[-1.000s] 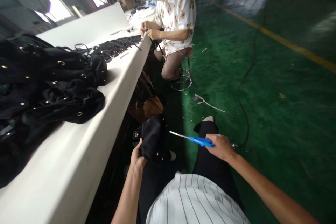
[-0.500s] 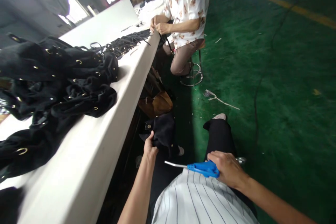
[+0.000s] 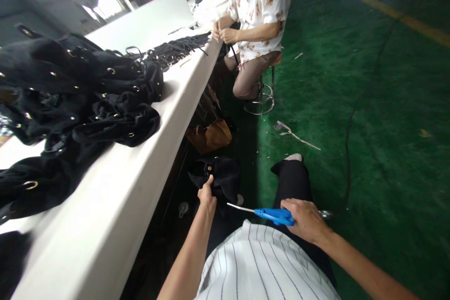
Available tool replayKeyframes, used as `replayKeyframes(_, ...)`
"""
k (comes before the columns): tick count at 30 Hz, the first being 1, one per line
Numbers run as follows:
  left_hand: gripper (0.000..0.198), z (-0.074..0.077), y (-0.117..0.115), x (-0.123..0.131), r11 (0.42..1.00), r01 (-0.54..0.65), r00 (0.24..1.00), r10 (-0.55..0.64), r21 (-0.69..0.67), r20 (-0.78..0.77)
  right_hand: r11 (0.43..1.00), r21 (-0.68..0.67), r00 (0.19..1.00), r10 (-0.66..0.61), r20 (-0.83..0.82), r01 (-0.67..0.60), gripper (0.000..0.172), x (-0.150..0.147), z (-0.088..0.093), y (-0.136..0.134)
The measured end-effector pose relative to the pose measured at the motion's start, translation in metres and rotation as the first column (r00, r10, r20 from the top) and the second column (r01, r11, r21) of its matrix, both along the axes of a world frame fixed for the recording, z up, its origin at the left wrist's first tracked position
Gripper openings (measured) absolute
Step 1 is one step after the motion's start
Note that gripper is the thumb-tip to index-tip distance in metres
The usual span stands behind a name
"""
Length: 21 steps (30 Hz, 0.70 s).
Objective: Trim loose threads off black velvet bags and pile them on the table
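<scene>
My left hand [image 3: 207, 193] grips a black fabric bag [image 3: 225, 178] by its near edge, with the thumb on top, below the table's edge. A round gold-coloured metal fitting shows on the bag just beyond my thumb. In front of my lap, my right hand [image 3: 304, 219] is wrapped round a blue air blow gun [image 3: 276, 216]. Its thin, pale nozzle points left towards the bag, with a gap between them. Part of the gun's handle is hidden by my fingers.
A white table [image 3: 140, 168] runs along the left, bearing a heap of black bags [image 3: 80, 89] with gold eyelets. Further along, a co-worker [image 3: 258, 23] sits on a stool [image 3: 262, 98], handling something at the edge. A brown bag [image 3: 211, 136] lies below. A hose [image 3: 348, 150] crosses the green floor.
My left hand has moved slightly right and up with the black bag, which has swung a little. The blow gun stays in my right hand, nearly level. The view has shifted slightly.
</scene>
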<state>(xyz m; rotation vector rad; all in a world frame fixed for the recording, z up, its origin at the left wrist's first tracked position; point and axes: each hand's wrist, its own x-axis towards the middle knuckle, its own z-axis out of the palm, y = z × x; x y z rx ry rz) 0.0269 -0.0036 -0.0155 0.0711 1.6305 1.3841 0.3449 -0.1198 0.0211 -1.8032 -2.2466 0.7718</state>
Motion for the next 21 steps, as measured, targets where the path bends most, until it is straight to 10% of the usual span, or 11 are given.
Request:
replayKeyframes(11, 0.051, 0.014, -0.028, 0.009, 0.974, 0.218, 0.934, -0.19, 0.063, -0.304, 0.97, 0.01, 0.959, -0.24, 0.15, 0.242, 0.013, 0.03, -0.019, 0.019)
replayKeyframes(21, 0.04, 0.03, -0.034, -0.003, 0.836, 0.542, 0.677, -0.377, 0.082, -0.633, 0.973, -0.013, 0.951, -0.224, 0.212, 0.232, 0.014, 0.041, -0.019, 0.025)
